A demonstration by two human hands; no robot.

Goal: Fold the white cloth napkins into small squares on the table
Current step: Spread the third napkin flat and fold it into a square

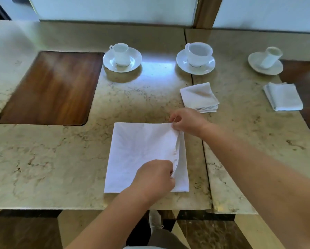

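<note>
Left hand [155, 177] pinches near right edge of white napkin [139, 151], lower centre of frame, flat on marble worktop [60, 159]. Right hand [187, 122] grips napkin's far right corner. Beyond, right of centre: folded napkin stack [199, 97]; upper frame: cups on saucers [122, 58].

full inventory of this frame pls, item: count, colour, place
napkin: 1, white, partly folded, front centre
folded napkins: 1 stack, white, behind right hand
folded napkin: 1, white, far right
cups: 3, white, on saucers
saucers: 3, white, back row
wood insets: 2, brown, left and right edge
table: marble, beige
left hand: pinching napkin's near right edge
right hand: pinching its far right corner
</note>
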